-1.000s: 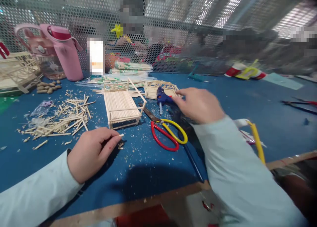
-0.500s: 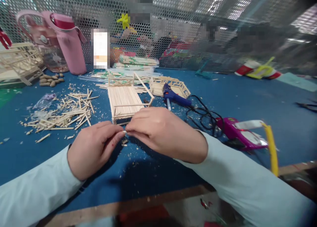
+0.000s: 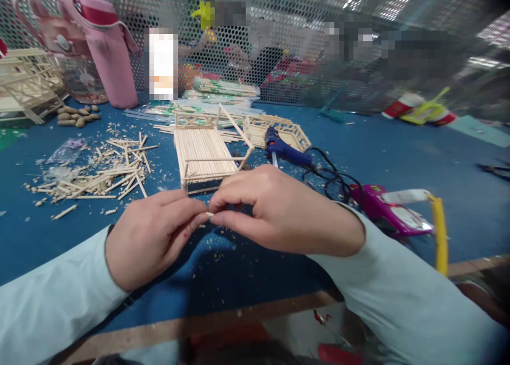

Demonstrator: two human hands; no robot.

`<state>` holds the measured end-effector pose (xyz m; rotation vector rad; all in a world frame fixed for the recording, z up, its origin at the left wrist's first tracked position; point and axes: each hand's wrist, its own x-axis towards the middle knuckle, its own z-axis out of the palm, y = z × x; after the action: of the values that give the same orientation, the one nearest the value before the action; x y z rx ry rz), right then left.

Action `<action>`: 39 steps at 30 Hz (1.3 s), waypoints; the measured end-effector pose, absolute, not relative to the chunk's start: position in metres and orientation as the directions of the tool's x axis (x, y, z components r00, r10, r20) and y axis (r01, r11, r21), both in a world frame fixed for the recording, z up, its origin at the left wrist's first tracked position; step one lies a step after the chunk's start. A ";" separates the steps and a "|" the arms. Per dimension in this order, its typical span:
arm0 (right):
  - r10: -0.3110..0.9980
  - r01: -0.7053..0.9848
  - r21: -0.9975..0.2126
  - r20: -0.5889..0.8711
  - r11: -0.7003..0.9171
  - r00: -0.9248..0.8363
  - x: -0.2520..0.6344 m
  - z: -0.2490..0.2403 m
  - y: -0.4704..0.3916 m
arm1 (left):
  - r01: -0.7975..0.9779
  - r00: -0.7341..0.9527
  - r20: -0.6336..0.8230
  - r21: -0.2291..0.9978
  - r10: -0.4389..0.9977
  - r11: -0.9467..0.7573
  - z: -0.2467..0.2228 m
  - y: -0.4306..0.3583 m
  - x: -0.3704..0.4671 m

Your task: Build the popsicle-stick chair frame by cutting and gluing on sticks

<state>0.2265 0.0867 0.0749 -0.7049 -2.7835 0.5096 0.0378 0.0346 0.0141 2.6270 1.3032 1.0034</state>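
Observation:
Between my fingertips is a small pale wooden stick piece (image 3: 209, 214), mostly hidden. My left hand (image 3: 153, 235) pinches its left end, and my right hand (image 3: 274, 211) pinches at its right end. Just beyond my hands stands a small bed-like frame of wooden sticks (image 3: 205, 152), with a slatted top and a low rail. Loose cut sticks (image 3: 107, 181) lie in a pile to the left. A blue glue gun (image 3: 287, 150) rests behind my right hand, beside a second stick structure (image 3: 258, 131).
A pink bottle (image 3: 111, 62), a clear jug (image 3: 82, 78), peanuts (image 3: 75, 116) and a larger stick model (image 3: 30, 83) stand at the back left. Bagged sticks (image 3: 223, 88) lie at the back. A purple tool (image 3: 382, 211) and black cable (image 3: 330, 176) are right.
The view has shifted slightly. My right thumb and fingers have spread a little wider apart behind the fingertips, and the small stick piece is still between both hands.

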 end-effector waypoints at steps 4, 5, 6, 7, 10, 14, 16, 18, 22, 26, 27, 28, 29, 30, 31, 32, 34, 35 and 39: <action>0.479 0.397 -0.586 -0.017 0.706 -0.877 0.229 0.076 0.095 | 0.685 0.506 0.536 0.226 0.676 -0.692 0.016 0.033 0.038; 0.459 0.392 -0.645 -0.072 0.656 -0.886 0.230 0.075 0.098 | 0.684 0.525 0.541 0.191 0.657 -0.704 0.017 0.033 0.038; 0.439 0.388 -0.698 -0.117 0.601 -0.891 0.231 0.074 0.100 | 0.686 0.542 0.543 0.156 0.641 -0.711 0.017 0.032 0.038; 0.429 0.388 -0.739 -0.148 0.550 -0.891 0.232 0.072 0.102 | 0.691 0.554 0.543 0.123 0.631 -0.712 0.018 0.031 0.038; 0.465 0.395 -0.812 -0.176 0.429 -0.868 0.232 0.068 0.105 | 0.702 0.552 0.548 0.103 0.629 -0.705 0.020 0.031 0.039; 0.589 0.367 -0.896 -0.160 0.250 -0.792 0.227 0.061 0.101 | 0.700 0.404 0.560 0.320 0.723 -0.638 0.021 0.033 0.039; 0.659 0.316 -0.927 -0.110 0.201 -0.744 0.224 0.058 0.098 | 0.665 0.315 0.516 0.479 0.797 -0.573 0.021 0.034 0.040; 0.698 0.267 -0.942 -0.052 0.202 -0.714 0.222 0.055 0.096 | 0.588 0.252 0.425 0.647 0.870 -0.486 0.021 0.034 0.042; 0.704 0.215 -0.931 0.058 0.294 -0.708 0.222 0.049 0.094 | 0.331 0.229 0.090 0.929 0.969 -0.165 0.021 0.034 0.046; 0.646 0.133 -0.866 0.249 0.482 -0.721 0.226 0.044 0.097 | 0.162 0.294 -0.087 0.986 0.952 0.040 0.021 0.033 0.048; 0.623 0.109 -0.853 0.280 0.510 -0.731 0.227 0.043 0.097 | 0.147 0.306 -0.073 0.989 0.949 0.028 0.021 0.033 0.048; 0.600 0.091 -0.846 0.293 0.526 -0.744 0.228 0.042 0.098 | 0.139 0.316 -0.053 0.990 0.947 0.009 0.021 0.033 0.048; 0.581 0.082 -0.842 0.293 0.533 -0.759 0.229 0.042 0.099 | 0.136 0.326 -0.037 0.991 0.945 -0.008 0.021 0.033 0.049; 0.568 0.080 -0.843 0.285 0.532 -0.772 0.230 0.042 0.099 | 0.136 0.333 -0.028 0.990 0.942 -0.019 0.021 0.033 0.049; 0.562 0.083 -0.847 0.272 0.525 -0.781 0.231 0.043 0.099 | 0.139 0.338 -0.024 0.990 0.941 -0.025 0.021 0.032 0.049; 0.562 0.086 -0.855 0.256 0.511 -0.787 0.232 0.044 0.099 | 0.145 0.339 -0.019 0.989 0.941 -0.032 0.021 0.032 0.048; 0.590 0.113 -0.888 0.195 0.445 -0.784 0.232 0.046 0.098 | 0.190 0.322 0.015 0.979 0.947 -0.080 0.020 0.032 0.048; 0.610 0.136 -0.909 0.147 0.393 -0.779 0.231 0.047 0.098 | 0.238 0.306 0.059 0.962 0.950 -0.137 0.019 0.032 0.047; 0.615 0.218 -0.968 -0.098 0.123 -0.782 0.229 0.048 0.097 | 0.489 0.259 0.314 0.773 0.913 -0.405 0.017 0.031 0.045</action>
<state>0.2290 0.0974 0.0485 -0.8114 -2.0808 1.7018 0.0454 0.0309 0.0172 2.0001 1.2662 1.0359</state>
